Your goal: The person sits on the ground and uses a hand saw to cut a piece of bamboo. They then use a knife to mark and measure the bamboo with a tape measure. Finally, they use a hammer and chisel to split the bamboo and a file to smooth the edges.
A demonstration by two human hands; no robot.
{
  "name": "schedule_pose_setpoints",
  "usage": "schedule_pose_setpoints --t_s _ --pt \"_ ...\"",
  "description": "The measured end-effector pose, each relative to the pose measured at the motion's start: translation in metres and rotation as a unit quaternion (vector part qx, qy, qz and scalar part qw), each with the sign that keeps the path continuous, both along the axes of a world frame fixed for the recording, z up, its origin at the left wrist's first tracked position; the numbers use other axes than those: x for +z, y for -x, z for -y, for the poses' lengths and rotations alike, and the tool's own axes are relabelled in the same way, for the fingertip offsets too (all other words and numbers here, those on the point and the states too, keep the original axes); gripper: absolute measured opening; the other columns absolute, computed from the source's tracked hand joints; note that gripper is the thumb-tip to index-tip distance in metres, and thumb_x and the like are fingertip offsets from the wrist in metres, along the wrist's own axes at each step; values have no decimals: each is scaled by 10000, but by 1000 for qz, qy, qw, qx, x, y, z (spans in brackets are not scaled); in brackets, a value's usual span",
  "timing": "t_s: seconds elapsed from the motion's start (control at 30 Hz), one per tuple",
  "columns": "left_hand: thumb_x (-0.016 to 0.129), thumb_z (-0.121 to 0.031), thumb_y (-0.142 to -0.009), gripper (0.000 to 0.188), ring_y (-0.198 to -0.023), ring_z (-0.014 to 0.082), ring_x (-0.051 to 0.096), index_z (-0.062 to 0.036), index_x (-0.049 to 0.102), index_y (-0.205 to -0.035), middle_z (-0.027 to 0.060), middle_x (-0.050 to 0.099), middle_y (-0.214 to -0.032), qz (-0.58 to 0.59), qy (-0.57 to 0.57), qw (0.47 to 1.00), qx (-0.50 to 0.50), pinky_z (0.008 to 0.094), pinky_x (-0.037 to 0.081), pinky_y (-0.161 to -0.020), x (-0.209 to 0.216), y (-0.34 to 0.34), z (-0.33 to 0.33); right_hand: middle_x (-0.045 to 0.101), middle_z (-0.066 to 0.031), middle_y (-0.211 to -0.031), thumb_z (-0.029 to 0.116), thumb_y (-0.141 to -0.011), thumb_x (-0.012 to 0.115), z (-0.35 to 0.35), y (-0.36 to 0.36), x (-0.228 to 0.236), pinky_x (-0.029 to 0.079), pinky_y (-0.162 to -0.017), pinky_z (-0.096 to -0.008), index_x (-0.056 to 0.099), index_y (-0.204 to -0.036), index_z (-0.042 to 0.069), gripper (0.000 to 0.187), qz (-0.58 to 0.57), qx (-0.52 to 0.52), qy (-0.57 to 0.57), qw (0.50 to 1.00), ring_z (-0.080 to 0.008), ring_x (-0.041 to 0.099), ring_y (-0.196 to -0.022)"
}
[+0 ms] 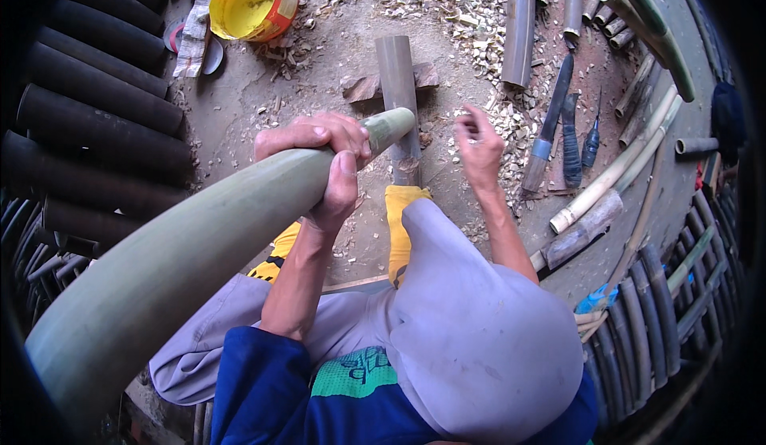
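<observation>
A green pole (199, 198) is slanting above the floor (335, 62), running from the near left corner toward the middle and blocking the view of whatever is lying beneath it. Thick dark tubes (104, 122) are lying side by side along the floor's left edge. A brown pole (394, 74) is resting across a wood block (363, 88) near the middle, its near end meeting a yellow sock (399, 230). A bucket (271, 6), yellow inside, is tipping toward the left near the far edge. A long knife (552, 122) is lying toward the right edge, beside scattered wood chips (491, 42).

The green pole's thick end is running out of sight; whether its tip is touching the brown pole, I cannot tell. The left hand (319, 140) is closing around the green pole near that tip, thumb on top. The right hand (481, 148), blurring, is hanging apart, fingers loosely bent, holding nothing visible.
</observation>
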State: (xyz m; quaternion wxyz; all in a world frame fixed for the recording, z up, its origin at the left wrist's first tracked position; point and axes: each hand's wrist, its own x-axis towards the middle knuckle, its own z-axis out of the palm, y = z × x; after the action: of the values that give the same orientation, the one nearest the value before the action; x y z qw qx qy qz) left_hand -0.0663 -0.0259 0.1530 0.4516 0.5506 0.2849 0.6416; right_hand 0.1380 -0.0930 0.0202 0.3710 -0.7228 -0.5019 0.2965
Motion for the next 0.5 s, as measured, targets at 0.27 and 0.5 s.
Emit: schedule_pose_setpoints --t_s 0.27,0.5 --pt "643 -142 -852 320 -618 160 500 -92 357 -989 49 462 -724 -11 31 999 1 364 458 -670 6 0 8 604 -151 -987 9 -813 611 42 -89 3 509 -755 -378 558 -1200 2 391 208 -157 44 964 -249 591 -913" --pt "617 -150 -867 304 -615 165 508 -87 349 -995 62 468 -726 -43 12 999 -31 360 474 -652 9 3 9 479 -196 -1166 80 -795 641 62 -103 -5 417 -887 -460 465 -1284 28 522 265 -185 121 939 -322 471 -1101"
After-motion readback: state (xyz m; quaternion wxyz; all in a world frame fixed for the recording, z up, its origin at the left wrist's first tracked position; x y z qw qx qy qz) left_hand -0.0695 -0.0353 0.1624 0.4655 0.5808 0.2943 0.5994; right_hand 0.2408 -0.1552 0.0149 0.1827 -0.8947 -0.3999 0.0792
